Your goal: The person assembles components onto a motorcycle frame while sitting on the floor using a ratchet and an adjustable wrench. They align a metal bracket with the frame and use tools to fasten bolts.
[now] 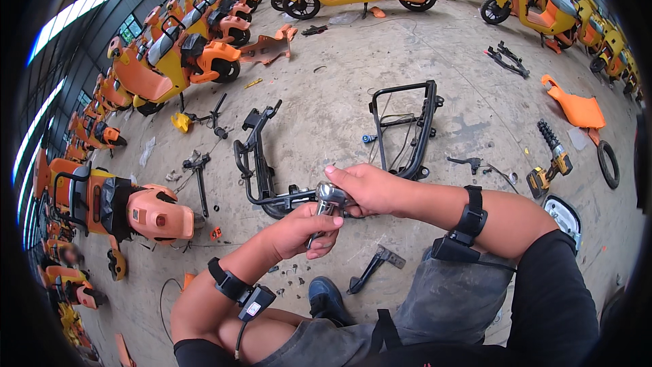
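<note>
In front of the black scooter frame (275, 202), I hold a chrome ratchet wrench (331, 194) with both hands. My left hand (303, 230) is closed round its handle, thumb across the front. At the round head, my right hand (368, 189) grips from the right side with its thumb raised; its other fingers are partly hidden behind the tool. Whether a socket sits on the head I cannot tell. The frame lies on the concrete floor just beyond my hands, a tall loop standing at its right end (430, 129).
Near my shoe lie a black metal bracket (372, 268) and several small bolts (292, 272). A yellow-black cordless drill (551, 170), a brake lever (468, 162), an orange fender (577, 105) and a tire (608, 163) lie right. Yellow-orange scooters (159, 211) line the left and back.
</note>
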`<state>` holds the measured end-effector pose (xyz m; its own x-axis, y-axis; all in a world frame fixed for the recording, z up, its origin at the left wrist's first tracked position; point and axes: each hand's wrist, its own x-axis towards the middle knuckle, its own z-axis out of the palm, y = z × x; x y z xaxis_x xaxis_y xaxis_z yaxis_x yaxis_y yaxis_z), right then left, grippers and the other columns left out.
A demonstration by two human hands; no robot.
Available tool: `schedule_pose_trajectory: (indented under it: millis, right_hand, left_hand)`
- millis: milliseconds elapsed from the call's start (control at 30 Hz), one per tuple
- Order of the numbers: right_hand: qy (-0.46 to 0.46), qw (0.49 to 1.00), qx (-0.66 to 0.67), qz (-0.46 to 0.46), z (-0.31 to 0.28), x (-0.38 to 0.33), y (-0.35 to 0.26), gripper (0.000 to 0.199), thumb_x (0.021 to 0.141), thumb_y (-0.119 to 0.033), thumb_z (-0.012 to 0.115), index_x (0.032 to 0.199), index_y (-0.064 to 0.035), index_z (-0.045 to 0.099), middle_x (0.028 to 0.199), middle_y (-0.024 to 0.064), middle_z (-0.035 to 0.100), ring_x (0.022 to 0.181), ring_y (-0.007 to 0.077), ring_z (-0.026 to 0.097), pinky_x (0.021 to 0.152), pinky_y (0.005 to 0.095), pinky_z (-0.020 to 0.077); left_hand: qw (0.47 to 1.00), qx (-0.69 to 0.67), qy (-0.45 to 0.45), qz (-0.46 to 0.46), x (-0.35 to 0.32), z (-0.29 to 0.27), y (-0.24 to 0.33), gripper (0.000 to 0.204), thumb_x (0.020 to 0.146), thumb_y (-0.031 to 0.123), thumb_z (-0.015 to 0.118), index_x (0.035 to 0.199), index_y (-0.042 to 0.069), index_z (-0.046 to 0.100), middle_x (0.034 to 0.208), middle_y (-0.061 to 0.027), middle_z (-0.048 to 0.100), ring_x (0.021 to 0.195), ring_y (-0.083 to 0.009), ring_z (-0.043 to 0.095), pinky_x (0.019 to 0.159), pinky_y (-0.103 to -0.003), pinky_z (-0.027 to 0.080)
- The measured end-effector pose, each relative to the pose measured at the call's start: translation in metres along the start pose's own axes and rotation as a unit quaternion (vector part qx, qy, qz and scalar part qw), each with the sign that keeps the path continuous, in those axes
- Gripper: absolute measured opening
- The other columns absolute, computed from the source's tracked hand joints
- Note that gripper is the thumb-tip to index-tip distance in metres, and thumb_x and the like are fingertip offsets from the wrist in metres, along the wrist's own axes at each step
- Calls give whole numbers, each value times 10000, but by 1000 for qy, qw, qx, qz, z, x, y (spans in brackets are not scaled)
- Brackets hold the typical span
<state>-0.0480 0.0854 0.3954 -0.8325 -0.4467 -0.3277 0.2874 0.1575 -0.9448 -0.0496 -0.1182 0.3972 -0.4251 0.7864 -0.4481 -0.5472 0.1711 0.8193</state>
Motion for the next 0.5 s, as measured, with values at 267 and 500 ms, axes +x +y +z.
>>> schedule_pose_trajectory:
  millis: [267,500]
  right_hand:
    - [35,998,-6,-42,4,9,14,642,996,-553,339,822,-29,666,606,42,564,536,132,522,512,297,427]
    - [35,994,-65,-77,9,5,15,649,993,-559,348,879,-7,670,690,81,625,554,152,537,540,317,443]
  left_hand:
    - [916,368,126,95,8,-3,-4,193,945,233,595,1058,77,582,622,-7,559,514,-111,551,493,-274,427]
    - [951,290,70,82,6,1,-12,184,950,174,583,1067,39,535,610,-17,492,510,-125,514,494,-282,427]
